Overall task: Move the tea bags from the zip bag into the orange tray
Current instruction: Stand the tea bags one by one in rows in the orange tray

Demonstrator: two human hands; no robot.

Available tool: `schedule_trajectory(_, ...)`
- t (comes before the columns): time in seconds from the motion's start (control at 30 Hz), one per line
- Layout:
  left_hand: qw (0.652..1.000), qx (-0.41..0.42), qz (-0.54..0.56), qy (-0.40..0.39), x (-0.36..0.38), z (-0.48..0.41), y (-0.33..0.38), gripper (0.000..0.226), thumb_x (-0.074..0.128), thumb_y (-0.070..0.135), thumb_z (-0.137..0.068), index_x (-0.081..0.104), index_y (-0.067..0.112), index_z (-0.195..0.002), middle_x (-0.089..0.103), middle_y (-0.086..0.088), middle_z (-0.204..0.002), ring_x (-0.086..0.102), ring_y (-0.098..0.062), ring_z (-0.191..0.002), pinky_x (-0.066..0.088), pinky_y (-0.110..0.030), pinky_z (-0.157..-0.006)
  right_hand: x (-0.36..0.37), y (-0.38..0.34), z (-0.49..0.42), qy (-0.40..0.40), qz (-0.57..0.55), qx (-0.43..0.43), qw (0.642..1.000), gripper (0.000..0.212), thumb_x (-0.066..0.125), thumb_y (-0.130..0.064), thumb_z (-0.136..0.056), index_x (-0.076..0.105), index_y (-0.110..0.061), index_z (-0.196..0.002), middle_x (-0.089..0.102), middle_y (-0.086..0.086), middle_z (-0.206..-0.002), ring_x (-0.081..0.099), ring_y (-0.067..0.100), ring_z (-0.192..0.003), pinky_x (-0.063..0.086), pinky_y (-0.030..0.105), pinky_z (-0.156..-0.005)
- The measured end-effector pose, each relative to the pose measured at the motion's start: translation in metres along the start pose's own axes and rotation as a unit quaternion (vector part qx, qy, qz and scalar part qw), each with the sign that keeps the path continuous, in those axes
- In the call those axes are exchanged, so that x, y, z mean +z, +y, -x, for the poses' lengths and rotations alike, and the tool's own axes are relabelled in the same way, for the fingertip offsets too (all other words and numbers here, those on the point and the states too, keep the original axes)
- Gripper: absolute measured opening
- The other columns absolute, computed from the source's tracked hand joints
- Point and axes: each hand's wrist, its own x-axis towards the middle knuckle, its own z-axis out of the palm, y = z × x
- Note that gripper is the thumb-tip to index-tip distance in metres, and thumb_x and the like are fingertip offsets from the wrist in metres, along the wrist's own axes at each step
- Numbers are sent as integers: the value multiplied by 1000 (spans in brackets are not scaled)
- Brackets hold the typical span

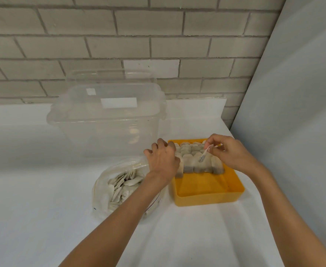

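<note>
An orange tray (206, 191) sits on the white table, its far half packed with upright rows of tea bags (195, 160). Left of it lies a clear zip bag (108, 189), open, with several loose tea bags inside. My left hand (163, 158) is at the tray's left rim with its fingers curled against the standing tea bags. My right hand (227, 151) hovers over the tray's far right and pinches a small tea bag tag (206, 150) between thumb and fingertips; its string runs down to the packed bags.
A large clear plastic tub (108, 120) stands behind the zip bag, with its lid leaning against the brick wall. A pale panel (293, 112) closes off the right side. White table surface stretches in front of the tray and bag.
</note>
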Motion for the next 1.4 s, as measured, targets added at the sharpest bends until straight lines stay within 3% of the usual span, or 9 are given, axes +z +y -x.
schedule_trajectory(0.13, 996, 5, 85, 19, -12, 3, -8, 32, 56, 23, -87, 56, 24, -119, 48, -1, -120, 48, -22, -109, 26, -36, -86, 3, -3, -5, -39, 20, -7, 999, 13, 56, -16, -94, 66, -24, -91, 60, -14, -85, 58, 3, -78, 41, 14, -62)
schedule_trajectory(0.27, 991, 2, 132, 23, -21, 7, -13, 28, 56, 24, -88, 59, 27, -116, 51, 2, -121, 51, -19, -109, 22, -32, -85, 20, -2, -17, -106, 92, -18, 990, 22, 57, -15, -93, 66, -32, -83, 60, -11, -84, 56, 10, -82, 45, 20, -67)
schedule_trajectory(0.43, 988, 3, 157, 1, -26, 13, -18, 25, 55, 24, -89, 60, 28, -114, 51, 3, -119, 56, -17, -106, 27, -35, -91, 46, -2, -29, -174, 187, -29, 966, 25, 51, -8, -91, 67, -27, -87, 49, -9, -80, 44, 11, -80, 34, 24, -61)
schedule_trajectory(0.53, 986, 0, 166, -2, -27, 16, -23, 24, 55, 24, -90, 61, 29, -112, 50, 4, -119, 57, -16, -105, 27, -34, -91, 58, -2, -33, -187, 218, -23, 958, 22, 50, -9, -89, 64, -25, -85, 51, -4, -84, 48, 15, -82, 42, 30, -66)
schedule_trajectory(0.67, 985, 0, 175, 1, -30, 19, -28, 21, 56, 25, -90, 61, 29, -109, 51, 6, -117, 58, -15, -102, 27, -34, -89, 65, 2, -38, -180, 226, -11, 957, 27, 51, -4, -85, 62, -26, -96, 52, -1, -92, 51, 17, -87, 46, 34, -72)
schedule_trajectory(0.93, 984, -6, 176, -2, -31, 22, -35, 18, 56, 25, -91, 62, 31, -107, 51, 8, -116, 59, -12, -99, 26, -32, -87, 68, 10, -45, -137, 206, -29, 968, 30, 55, 3, -82, 60, -18, -102, 54, -3, -89, 41, 12, -88, 30, 25, -69)
schedule_trajectory(1.1, 984, -8, 178, -5, -33, 23, -36, 18, 56, 26, -91, 62, 31, -108, 51, 9, -116, 60, -11, -96, 26, -31, -87, 72, 6, -46, -128, 185, -22, 974, 28, 61, -1, -80, 56, -23, -96, 61, -7, -86, 52, 13, -88, 48, 32, -73)
schedule_trajectory(1.27, 983, -9, 183, -3, -35, 24, -38, 17, 56, 27, -92, 63, 31, -107, 52, 10, -115, 60, -11, -94, 27, -32, -88, 77, 3, -44, -99, 253, -49, 961, 29, 59, -3, -78, 52, -27, -92, 61, -3, -101, 54, 21, -96, 42, 33, -71)
schedule_trajectory(1.4, 983, -11, 184, -10, -36, 25, -43, 18, 56, 27, -91, 63, 31, -108, 51, 11, -114, 59, -10, -92, 31, -35, -92, 71, -1, -42, -75, 273, -55, 958, 32, 64, -8, -80, 57, -26, -106, 60, -3, -113, 53, 22, -109, 38, 39, -85)
